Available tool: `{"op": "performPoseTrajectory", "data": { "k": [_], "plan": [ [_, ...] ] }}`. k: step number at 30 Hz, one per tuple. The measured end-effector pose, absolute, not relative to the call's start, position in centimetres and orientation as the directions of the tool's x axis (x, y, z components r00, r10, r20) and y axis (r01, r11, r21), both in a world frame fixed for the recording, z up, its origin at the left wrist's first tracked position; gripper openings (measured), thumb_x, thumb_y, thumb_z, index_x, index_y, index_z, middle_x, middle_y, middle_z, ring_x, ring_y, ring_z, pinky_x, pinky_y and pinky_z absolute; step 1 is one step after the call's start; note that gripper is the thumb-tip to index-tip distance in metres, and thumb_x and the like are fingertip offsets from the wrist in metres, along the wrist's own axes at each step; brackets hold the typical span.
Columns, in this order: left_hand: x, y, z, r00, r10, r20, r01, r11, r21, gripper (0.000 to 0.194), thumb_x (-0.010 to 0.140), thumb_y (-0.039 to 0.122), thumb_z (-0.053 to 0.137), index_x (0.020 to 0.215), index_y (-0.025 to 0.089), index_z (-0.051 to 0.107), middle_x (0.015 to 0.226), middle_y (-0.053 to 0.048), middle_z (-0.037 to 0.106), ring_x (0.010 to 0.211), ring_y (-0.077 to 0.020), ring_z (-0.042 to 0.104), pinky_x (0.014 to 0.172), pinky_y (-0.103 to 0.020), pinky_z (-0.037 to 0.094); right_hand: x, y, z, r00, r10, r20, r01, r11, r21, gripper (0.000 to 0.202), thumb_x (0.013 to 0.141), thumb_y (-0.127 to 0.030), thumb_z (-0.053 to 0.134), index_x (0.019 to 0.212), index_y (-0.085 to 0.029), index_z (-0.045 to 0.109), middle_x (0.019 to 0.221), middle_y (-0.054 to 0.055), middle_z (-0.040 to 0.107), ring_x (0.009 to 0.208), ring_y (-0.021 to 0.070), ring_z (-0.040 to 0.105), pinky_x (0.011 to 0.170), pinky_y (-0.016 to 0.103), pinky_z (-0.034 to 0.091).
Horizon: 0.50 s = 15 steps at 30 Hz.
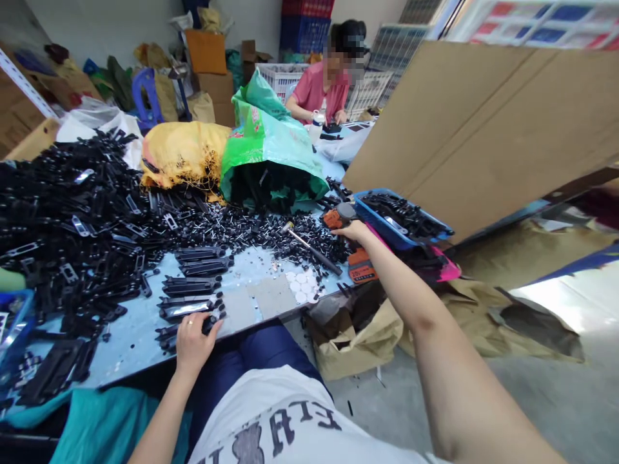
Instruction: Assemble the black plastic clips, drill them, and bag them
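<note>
My left hand (194, 341), a ring on one finger, is at the table's front edge. Its thumb and fingers close around the end of a black plastic part (167, 335) in the nearest row. More long black parts (200, 265) lie in neat rows beyond it. My right hand (355, 231) is wrapped around the handle of an orange and grey cordless drill (336, 218), which lies on the table's right side. The drill's battery (362, 265) shows below my wrist. A hammer (314, 248) with a dark grip lies left of the drill, among small black pieces and pins.
A big heap of black parts (62, 219) covers the left side. Behind stand a yellow sack (186, 148) and an open green bag (271, 138). A blue basket (401, 219) and a cardboard sheet (483, 122) are on the right. A co-worker (322, 87) sits across.
</note>
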State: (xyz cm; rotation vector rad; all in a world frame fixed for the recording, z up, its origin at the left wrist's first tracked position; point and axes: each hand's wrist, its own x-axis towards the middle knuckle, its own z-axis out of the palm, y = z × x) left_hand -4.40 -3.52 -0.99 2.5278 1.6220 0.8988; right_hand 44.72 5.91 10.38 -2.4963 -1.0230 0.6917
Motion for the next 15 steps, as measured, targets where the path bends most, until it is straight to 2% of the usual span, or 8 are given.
{"op": "performPoseTrajectory", "data": {
  "k": [1,3,5,6,9,11,13,15],
  "plan": [
    [-4.3,-3.6,-1.0,0.284,0.838,0.466,0.847,-0.447,0.287,0.028,0.082,0.043,0.054,0.085,0.016,0.062,0.083,-0.009,0.064,0.083,-0.025,0.057,0.073,-0.036,0.043,44.2,5.3,10.6,0.664,0.725,-0.186,0.596,-0.663,-0.453,0.054,0.062,-0.036,0.075,0.106,-0.009,0.058,0.101,0.018,0.06,0.094,0.026,0.055,0.078,0.035,0.042],
    [-4.0,-3.7,-1.3,0.247,0.833,0.495,0.862,-0.423,0.281,0.027,0.082,0.042,0.055,0.081,0.016,0.062,0.08,-0.009,0.064,0.081,-0.0245,0.056,0.071,-0.035,0.042,42.6,3.8,11.0,0.69,0.707,0.152,0.707,-0.614,-0.352,0.059,0.07,-0.04,0.068,0.119,-0.011,0.051,0.118,0.02,0.052,0.109,0.03,0.046,0.088,0.04,0.036],
    [-3.7,-3.8,-1.7,0.202,0.826,0.527,0.853,-0.413,0.319,0.024,0.083,0.038,0.054,0.079,0.016,0.063,0.079,-0.009,0.064,0.08,-0.0232,0.055,0.073,-0.035,0.042,40.0,2.6,10.9,0.574,0.691,0.44,0.818,-0.51,-0.266,0.052,0.08,-0.04,0.055,0.124,-0.012,0.047,0.125,0.019,0.047,0.116,0.0304,0.04,0.093,0.043,0.032],
    [-3.5,-3.8,-1.8,0.182,0.826,0.534,0.846,-0.408,0.343,0.024,0.084,0.037,0.054,0.079,0.016,0.063,0.079,-0.009,0.064,0.08,-0.0228,0.055,0.074,-0.035,0.042,38.3,2.2,10.6,0.492,0.714,0.499,0.87,-0.423,-0.253,0.047,0.083,-0.038,0.05,0.123,-0.013,0.049,0.125,0.018,0.047,0.116,0.0294,0.04,0.094,0.043,0.031],
    [-3.2,-4.2,-1.9,0.153,0.852,0.501,0.842,-0.378,0.385,0.024,0.086,0.036,0.05,0.081,0.016,0.064,0.082,-0.009,0.064,0.083,-0.0226,0.055,0.076,-0.035,0.042,31.9,2.0,8.6,0.179,0.868,0.464,0.954,-0.038,-0.297,0.033,0.086,-0.035,0.046,0.108,-0.014,0.058,0.114,0.014,0.055,0.11,0.0252,0.045,0.094,0.039,0.034],
    [-3.4,-4.5,-1.6,0.162,0.872,0.462,0.85,-0.361,0.384,0.026,0.088,0.035,0.046,0.085,0.016,0.064,0.086,-0.009,0.064,0.086,-0.0225,0.055,0.078,-0.035,0.041,26.6,2.1,6.6,-0.079,0.92,0.384,0.901,0.231,-0.367,0.027,0.086,-0.032,0.047,0.102,-0.016,0.06,0.106,0.012,0.059,0.105,0.0231,0.049,0.093,0.037,0.037],
    [-4.1,-4.8,-1.2,0.195,0.883,0.427,0.869,-0.357,0.342,0.028,0.09,0.032,0.041,0.093,0.016,0.064,0.092,-0.01,0.064,0.091,-0.0227,0.055,0.08,-0.035,0.04,21.3,1.9,4.7,-0.339,0.889,0.309,0.783,0.448,-0.431,0.024,0.085,-0.031,0.05,0.101,-0.017,0.061,0.104,0.012,0.059,0.101,0.022,0.052,0.09,0.036,0.04],
    [-5.5,-4.9,-0.8,0.209,0.897,0.39,0.911,-0.324,0.255,0.032,0.092,0.031,0.037,0.097,0.015,0.063,0.093,-0.012,0.064,0.091,-0.0236,0.056,0.079,-0.036,0.038,16.8,1.5,3.3,-0.556,0.792,0.253,0.642,0.603,-0.474,0.026,0.084,-0.033,0.053,0.104,-0.019,0.061,0.106,0.011,0.059,0.101,0.0216,0.053,0.088,0.035,0.042]
  ]
}}
